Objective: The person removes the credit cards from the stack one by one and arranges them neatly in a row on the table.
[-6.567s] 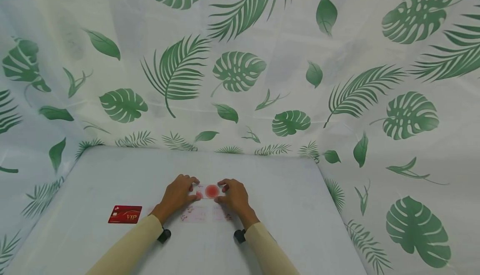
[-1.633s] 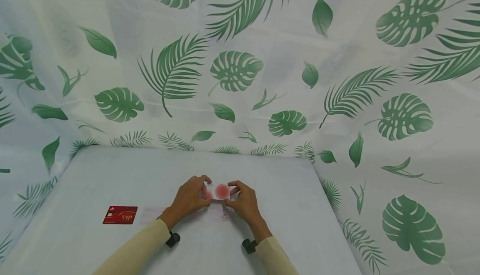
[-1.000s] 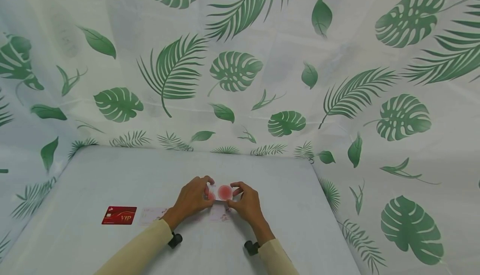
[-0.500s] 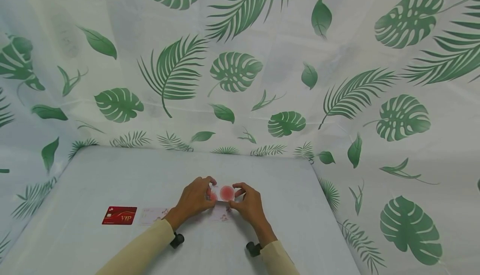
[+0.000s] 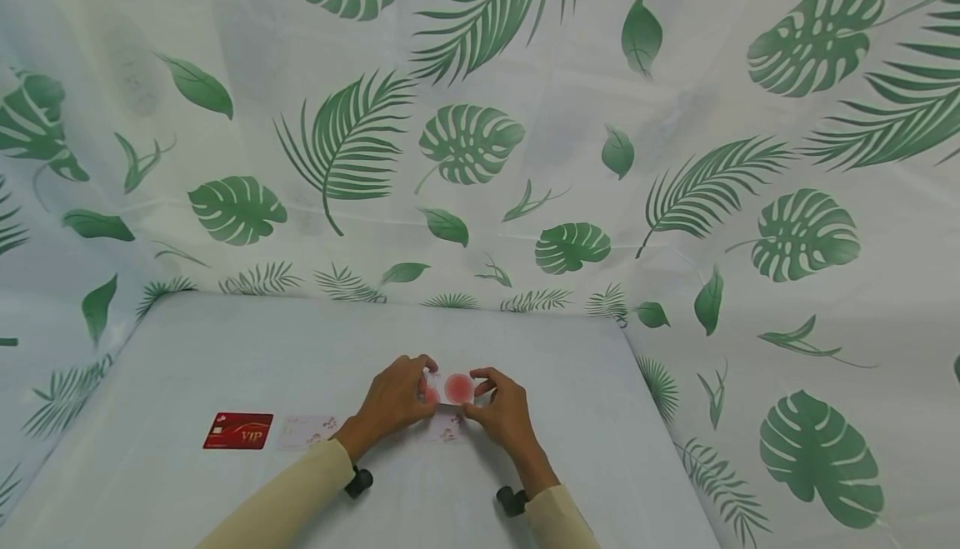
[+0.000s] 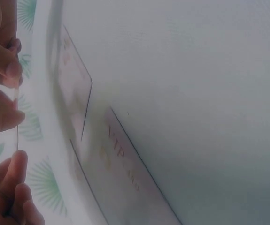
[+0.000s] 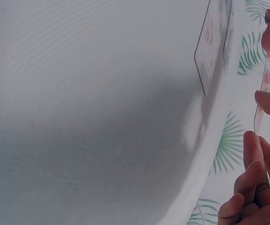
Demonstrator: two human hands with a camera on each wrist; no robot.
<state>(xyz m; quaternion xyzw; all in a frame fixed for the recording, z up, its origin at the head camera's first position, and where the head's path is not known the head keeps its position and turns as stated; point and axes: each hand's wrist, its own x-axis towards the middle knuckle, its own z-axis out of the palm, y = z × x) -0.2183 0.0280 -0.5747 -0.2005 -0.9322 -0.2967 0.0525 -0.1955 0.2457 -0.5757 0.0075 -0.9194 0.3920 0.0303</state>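
In the head view a thin, whitish card with a big red disc is held between both hands. The left hand pinches its left end, thumb below and fingers above, covering part of a second red patch. At the other end the right hand pinches it the same way. Seen nearly edge-on in the right wrist view, the card is raised off the table. Beneath the hands lies a pale pink flowered card, partly covered. A pale card lettered VIP shows in the left wrist view.
A red VIP card lies flat at the left on the white table. Beside it rests another pale pink card, overlapped by the left forearm. A white leaf-print curtain hangs behind the table and along its sides.
Both hands have shifted right with the red-disc card between them, and its near edge now shows a dark line. More of the pale card beside the red VIP card is uncovered. Both grips persist.
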